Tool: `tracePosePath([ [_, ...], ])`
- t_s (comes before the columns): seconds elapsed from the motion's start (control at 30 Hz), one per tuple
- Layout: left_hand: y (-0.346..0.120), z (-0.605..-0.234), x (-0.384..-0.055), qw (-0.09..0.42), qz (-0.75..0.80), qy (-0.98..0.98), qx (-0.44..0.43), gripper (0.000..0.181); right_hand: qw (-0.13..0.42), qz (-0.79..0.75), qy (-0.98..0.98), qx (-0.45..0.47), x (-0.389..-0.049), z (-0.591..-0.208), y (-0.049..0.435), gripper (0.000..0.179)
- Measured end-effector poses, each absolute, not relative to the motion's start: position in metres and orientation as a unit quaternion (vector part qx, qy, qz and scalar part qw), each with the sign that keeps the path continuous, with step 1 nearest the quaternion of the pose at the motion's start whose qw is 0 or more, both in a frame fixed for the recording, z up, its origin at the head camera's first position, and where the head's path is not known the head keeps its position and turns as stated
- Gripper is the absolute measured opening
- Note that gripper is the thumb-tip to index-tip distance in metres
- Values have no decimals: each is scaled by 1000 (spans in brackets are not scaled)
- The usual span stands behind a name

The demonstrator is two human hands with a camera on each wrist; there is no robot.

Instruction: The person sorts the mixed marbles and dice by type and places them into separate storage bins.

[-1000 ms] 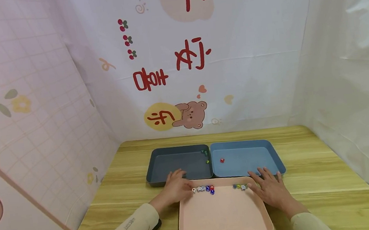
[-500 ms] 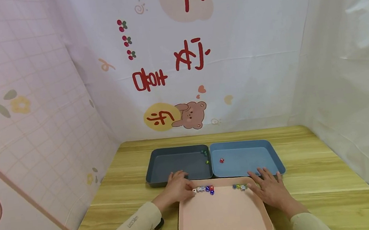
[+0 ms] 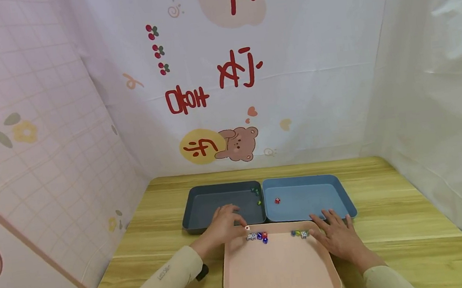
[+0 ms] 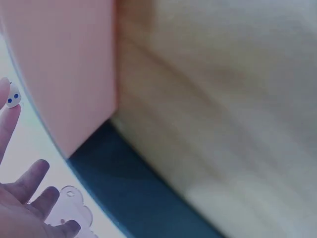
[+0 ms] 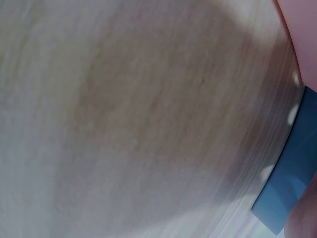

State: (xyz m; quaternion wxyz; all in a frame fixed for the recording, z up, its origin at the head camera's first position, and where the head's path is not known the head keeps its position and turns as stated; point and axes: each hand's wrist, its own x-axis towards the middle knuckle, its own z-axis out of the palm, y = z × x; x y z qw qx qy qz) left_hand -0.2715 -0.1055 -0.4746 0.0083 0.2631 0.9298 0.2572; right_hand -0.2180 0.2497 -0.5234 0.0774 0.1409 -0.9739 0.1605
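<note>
In the head view my left hand (image 3: pixel 222 226) is raised over the pink tray's back left corner. Thumb and forefinger pinch a white die (image 3: pixel 247 228); blue pips on the die (image 4: pixel 13 97) show in the left wrist view. Below it, along the back wall of the pink tray (image 3: pixel 282 273), sit white dice (image 3: pixel 251 237), blue dice (image 3: pixel 260 235) and a red die (image 3: pixel 264 234). My right hand (image 3: pixel 339 237) lies with spread fingers across that tray's back right corner, beside a small group with a white die (image 3: pixel 303 234), a yellow piece and a blue piece.
Behind stand a dark grey-blue tray (image 3: pixel 217 207) with several green pieces (image 3: pixel 255 191) and a yellow-green piece (image 3: pixel 259 203), and a lighter blue tray (image 3: pixel 310 197) holding a red die (image 3: pixel 278 201). All trays rest on a wood-grain table (image 3: pixel 411 228).
My left hand has taken the white die from the left end of the row and lifted it up and slightly right. The right hand has stayed in place.
</note>
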Motion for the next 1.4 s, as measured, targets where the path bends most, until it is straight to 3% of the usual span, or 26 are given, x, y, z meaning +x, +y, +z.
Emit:
tracePosePath([
  [0.63,-38,-428,-318,-14,250,942,222,11,81,172,-971,143,-219,-527,251,57],
  [1.03,8,-440,-345,-18,284,944,164,12,72,160,-975,136,-218,-523,250,57],
  [1.4,31,-464,-355,-57,251,955,149,13,69,164,-975,132,-220,-526,251,57],
])
